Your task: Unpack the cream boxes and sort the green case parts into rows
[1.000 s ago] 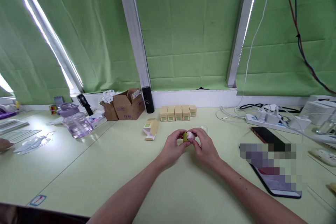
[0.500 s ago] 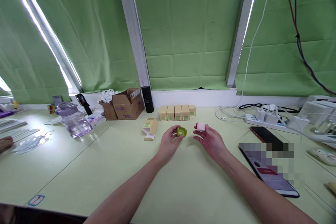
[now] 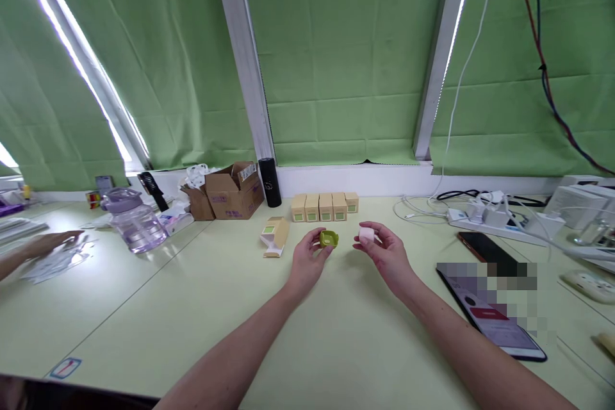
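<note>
A small green cap (image 3: pixel 329 239) is pinched in the fingertips of the left hand (image 3: pixel 307 259), raised just above the pale green table (image 3: pixel 192 307) near the middle of the view. At 3 o'clock from it, a little apart, a small white round piece (image 3: pixel 366 234) is gripped between the thumb and fingers of the right hand (image 3: pixel 387 257). Both forearms are seen reaching in from 6 o'clock.

At 9 o'clock from the cap, an opened beige carton (image 3: pixel 275 235) is lying on the table. Beyond the hands, at 12 o'clock, a row of five small beige boxes (image 3: pixel 325 205) is lined up side by side. Towards 10 o'clock, a brown cardboard box (image 3: pixel 234 190) and a black cylinder (image 3: pixel 270 182) are set by the window sill.

At 3 o'clock, a phone (image 3: pixel 494 323) is lying flat. Far off at 9 o'clock, a clear purple-lidded jug (image 3: pixel 132 218) is standing, and another person's hand (image 3: pixel 48 243) is resting on clear wrappers.
</note>
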Action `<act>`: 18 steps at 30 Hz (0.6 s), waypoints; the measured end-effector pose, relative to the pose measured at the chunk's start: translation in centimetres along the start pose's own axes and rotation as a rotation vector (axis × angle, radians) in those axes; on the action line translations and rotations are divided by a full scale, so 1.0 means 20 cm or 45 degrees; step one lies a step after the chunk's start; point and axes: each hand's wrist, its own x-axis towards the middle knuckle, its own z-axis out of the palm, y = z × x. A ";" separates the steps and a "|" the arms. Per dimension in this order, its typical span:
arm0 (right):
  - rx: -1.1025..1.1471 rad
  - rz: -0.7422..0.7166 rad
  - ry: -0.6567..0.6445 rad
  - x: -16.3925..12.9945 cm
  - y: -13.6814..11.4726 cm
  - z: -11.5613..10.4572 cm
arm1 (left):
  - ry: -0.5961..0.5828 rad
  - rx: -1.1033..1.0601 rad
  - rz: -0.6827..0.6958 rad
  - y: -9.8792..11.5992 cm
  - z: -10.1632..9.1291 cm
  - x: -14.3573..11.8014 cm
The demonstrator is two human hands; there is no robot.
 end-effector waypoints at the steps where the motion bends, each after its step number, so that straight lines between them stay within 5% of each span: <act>1: -0.079 -0.012 0.003 0.00 0.00 0.00 | 0.002 0.004 0.000 0.00 0.00 0.00; 10: -0.709 -0.361 0.095 0.11 0.01 -0.04 | 0.058 0.000 -0.005 -0.01 -0.01 0.01; 18: -1.645 -0.650 -0.179 0.22 0.07 -0.04 | 0.095 0.029 0.025 -0.01 0.00 0.00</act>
